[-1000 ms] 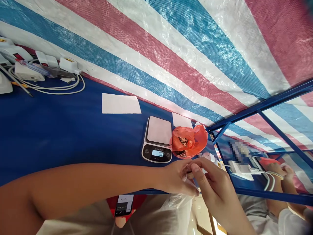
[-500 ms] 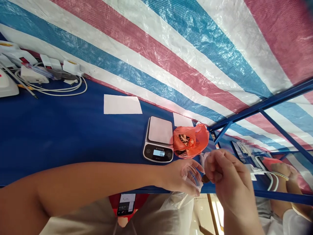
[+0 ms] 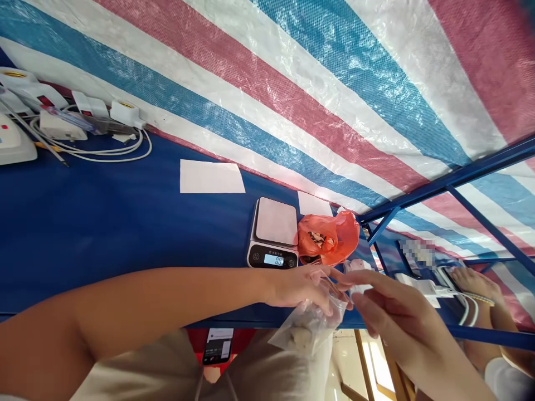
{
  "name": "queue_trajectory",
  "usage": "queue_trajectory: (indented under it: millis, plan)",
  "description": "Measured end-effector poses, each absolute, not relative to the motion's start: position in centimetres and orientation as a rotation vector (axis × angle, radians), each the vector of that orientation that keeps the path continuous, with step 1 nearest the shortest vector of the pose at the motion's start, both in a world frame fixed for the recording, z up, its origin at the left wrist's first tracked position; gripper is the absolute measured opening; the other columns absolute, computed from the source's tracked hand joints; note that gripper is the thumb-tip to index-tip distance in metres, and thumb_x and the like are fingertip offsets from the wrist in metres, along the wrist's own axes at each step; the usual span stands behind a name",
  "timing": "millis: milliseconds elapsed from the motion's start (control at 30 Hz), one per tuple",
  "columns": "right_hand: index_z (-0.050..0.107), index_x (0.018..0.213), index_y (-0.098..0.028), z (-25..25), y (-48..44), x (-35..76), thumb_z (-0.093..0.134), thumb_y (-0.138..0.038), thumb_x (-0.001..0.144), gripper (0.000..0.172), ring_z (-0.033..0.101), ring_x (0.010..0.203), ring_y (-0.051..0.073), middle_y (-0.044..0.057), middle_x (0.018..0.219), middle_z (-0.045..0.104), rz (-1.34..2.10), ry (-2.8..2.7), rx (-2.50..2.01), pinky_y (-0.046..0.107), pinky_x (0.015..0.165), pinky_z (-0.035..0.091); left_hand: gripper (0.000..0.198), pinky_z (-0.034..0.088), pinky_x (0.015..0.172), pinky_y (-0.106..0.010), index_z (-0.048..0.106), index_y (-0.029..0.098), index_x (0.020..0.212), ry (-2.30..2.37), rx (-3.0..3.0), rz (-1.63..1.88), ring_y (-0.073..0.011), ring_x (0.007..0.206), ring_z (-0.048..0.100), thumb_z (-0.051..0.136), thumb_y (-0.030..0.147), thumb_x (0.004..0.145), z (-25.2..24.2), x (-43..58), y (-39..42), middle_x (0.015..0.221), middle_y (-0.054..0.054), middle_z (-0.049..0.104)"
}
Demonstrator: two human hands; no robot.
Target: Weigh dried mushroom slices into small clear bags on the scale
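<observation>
My left hand grips a clear plastic bag near its mouth. The bag hangs down in front of the table edge, over my lap, with pale lumps at its bottom. My right hand is just to the right of the bag's mouth, thumb and forefinger parted, with nothing visible between them. Beyond my left hand stands a digital kitchen scale, its bare plate on top and its display reading 0.0. A crumpled orange-red plastic bag beside it holds dark and pale dried pieces.
White paper sheets lie on the blue table. Plugs and white cables crowd the far left. A phone rests by my lap. Past the blue metal frame, another person's hands show on the right.
My right hand has parted its fingers from a pinch; the brown piece it held at the bag's mouth no longer shows. The clear bag now hangs in fuller view.
</observation>
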State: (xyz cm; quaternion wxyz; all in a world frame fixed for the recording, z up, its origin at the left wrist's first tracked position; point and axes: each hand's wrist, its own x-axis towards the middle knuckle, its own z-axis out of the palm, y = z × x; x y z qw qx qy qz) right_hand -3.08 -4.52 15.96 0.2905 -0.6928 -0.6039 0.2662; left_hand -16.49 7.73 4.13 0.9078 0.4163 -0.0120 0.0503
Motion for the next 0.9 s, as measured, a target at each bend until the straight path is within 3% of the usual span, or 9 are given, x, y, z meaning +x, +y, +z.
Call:
queue_trajectory:
  millis: [100, 233, 333, 400, 467, 567, 767, 900]
  plan:
    - [0.08, 0.106, -0.026, 16.5, -4.9, -3.0, 0.074, -0.041, 0.094, 0.02, 0.063, 0.066, 0.017, 0.006, 0.087, 0.073, 0.657, -1.589, -1.837, 0.025, 0.055, 0.05, 0.059, 0.05, 0.08, -0.033, 0.061, 0.022, 0.114, 0.002, 0.773, 0.048, -0.0146, 0.082, 0.067, 0.078, 0.014, 0.058, 3.7, -16.5, 7.9, 0.101, 0.0, 0.068]
    - [0.076, 0.095, -0.025, 16.1, -3.4, -4.5, 0.069, -0.04, 0.098, 0.018, 0.05, 0.053, 0.011, -0.001, 0.065, 0.059, 0.554, -1.247, -1.601, 0.022, 0.049, 0.043, 0.071, 0.053, 0.081, -0.034, 0.059, 0.022, 0.118, -0.066, 0.853, 0.044, -0.0157, 0.089, 0.066, 0.088, 0.013, 0.054, 3.0, -16.1, 7.3, 0.103, -0.002, 0.069]
    - [0.073, 0.09, -0.023, 15.2, -2.0, -6.0, 0.065, -0.046, 0.099, 0.026, 0.047, 0.05, 0.011, -0.002, 0.059, 0.054, 0.709, -1.173, -1.518, 0.022, 0.047, 0.04, 0.058, 0.054, 0.085, -0.035, 0.062, 0.019, 0.106, -0.099, 0.961, 0.1, -0.0147, 0.089, 0.063, 0.091, 0.016, 0.057, 3.2, -16.0, 7.0, 0.098, -0.001, 0.067]
    - [0.074, 0.095, -0.023, 14.6, -1.7, -6.6, 0.064, -0.048, 0.1, 0.028, 0.056, 0.058, 0.014, 0.001, 0.066, 0.06, 0.845, -1.214, -1.558, 0.024, 0.052, 0.046, 0.041, 0.053, 0.089, -0.034, 0.062, 0.018, 0.092, -0.147, 1.031, 0.159, -0.0133, 0.087, 0.062, 0.09, 0.019, 0.063, 3.6, -16.1, 7.0, 0.089, 0.002, 0.062]
    - [0.075, 0.101, -0.023, 14.2, -1.8, -6.7, 0.062, -0.049, 0.101, 0.028, 0.067, 0.075, 0.019, 0.005, 0.081, 0.069, 0.862, -1.24, -1.581, 0.028, 0.065, 0.053, 0.036, 0.053, 0.088, -0.032, 0.063, 0.017, 0.087, -0.167, 1.054, 0.178, -0.0124, 0.086, 0.061, 0.09, 0.021, 0.064, 4.0, -16.3, 7.3, 0.086, 0.003, 0.06]
    - [0.076, 0.102, -0.025, 13.8, -2.6, -5.9, 0.059, -0.046, 0.103, 0.027, 0.07, 0.091, 0.022, 0.006, 0.096, 0.073, 0.704, -1.237, -1.586, 0.031, 0.08, 0.056, 0.051, 0.053, 0.082, -0.029, 0.064, 0.019, 0.096, -0.133, 1.0, 0.159, -0.0126, 0.088, 0.062, 0.096, 0.022, 0.056, 4.3, -16.5, 7.6, 0.094, 0.001, 0.064]
    - [0.074, 0.106, -0.029, 13.8, -4.3, -3.4, 0.062, -0.037, 0.103, 0.015, 0.071, 0.093, 0.018, 0.002, 0.099, 0.074, 0.444, -1.426, -1.741, 0.022, 0.079, 0.057, 0.072, 0.052, 0.08, -0.027, 0.063, 0.021, 0.11, -0.065, 0.924, 0.126, -0.0119, 0.088, 0.064, 0.099, 0.02, 0.047, 4.0, -16.4, 7.8, 0.098, 0.002, 0.069]
    - [0.071, 0.119, -0.032, 14.4, -5.9, -3.7, 0.058, -0.033, 0.103, 0.02, 0.073, 0.106, 0.02, 0.002, 0.115, 0.076, 0.421, -1.8, -1.84, 0.025, 0.088, 0.059, 0.077, 0.052, 0.081, -0.029, 0.062, 0.022, 0.116, -0.079, 0.909, 0.116, -0.0129, 0.088, 0.064, 0.097, 0.019, 0.047, 3.9, -16.4, 7.9, 0.097, 0.003, 0.068]
